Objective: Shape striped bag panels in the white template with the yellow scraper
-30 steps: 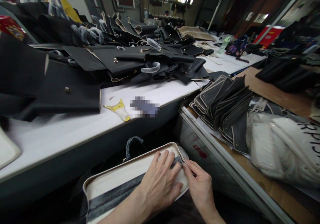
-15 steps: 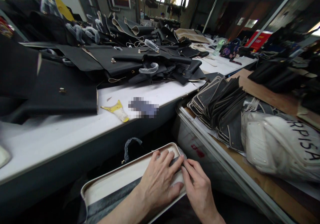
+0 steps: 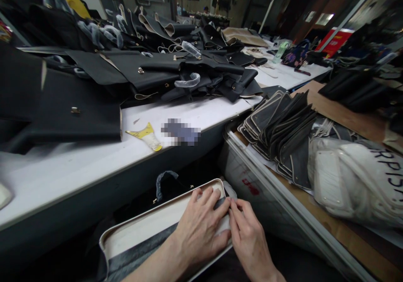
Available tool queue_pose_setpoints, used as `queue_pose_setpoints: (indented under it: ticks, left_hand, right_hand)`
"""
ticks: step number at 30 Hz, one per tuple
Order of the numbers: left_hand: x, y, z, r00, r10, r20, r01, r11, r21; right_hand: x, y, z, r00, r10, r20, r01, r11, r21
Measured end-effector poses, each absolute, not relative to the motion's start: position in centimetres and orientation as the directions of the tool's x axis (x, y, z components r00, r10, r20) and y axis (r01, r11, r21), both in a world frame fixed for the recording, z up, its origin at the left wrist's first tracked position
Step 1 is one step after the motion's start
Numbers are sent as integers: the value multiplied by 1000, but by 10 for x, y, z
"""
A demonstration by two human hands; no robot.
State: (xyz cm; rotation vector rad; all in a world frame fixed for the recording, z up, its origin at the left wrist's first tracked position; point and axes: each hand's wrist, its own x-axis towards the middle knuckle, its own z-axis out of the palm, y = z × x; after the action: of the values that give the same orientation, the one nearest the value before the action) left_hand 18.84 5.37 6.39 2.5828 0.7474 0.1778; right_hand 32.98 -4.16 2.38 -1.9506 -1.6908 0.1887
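A flat cream panel with a dark grey strip along it lies low in front of me, below the white table's edge. My left hand rests flat on its right end, fingers spread over the strip. My right hand sits just right of it, fingertips pinched together at the panel's right edge where the strip ends; what they pinch is too small to make out.
A long white table carries heaps of black leather pieces, a yellow-and-white scrap and a blurred patch. To the right, a brown bench holds fanned dark panels and a white printed bag. A person in yellow is far left.
My right hand's fingertips have closed in against my left hand at the panel's edge. The view has shifted slightly; the panel stays under my left hand.
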Motion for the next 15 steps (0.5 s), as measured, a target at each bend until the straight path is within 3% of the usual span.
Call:
queue_pose_setpoints:
  ticks: [7, 9, 12, 15]
  left_hand:
    - [192, 57, 59, 847, 532, 1, 479, -764, 432]
    - [192, 58, 59, 849, 528, 4, 474, -766, 434]
    - [190, 59, 60, 855, 518, 16, 457, -768, 448]
    - [188, 56, 63, 851, 525, 29, 458, -767, 450]
  right_hand:
    - [328, -41, 24, 95, 976, 197, 924, -12, -382]
    - [332, -39, 29, 85, 984, 157, 914, -14, -404]
    - [348, -32, 40, 82, 995, 52, 805, -36, -593]
    - [370, -18, 46, 101, 979, -176, 462, -203, -864]
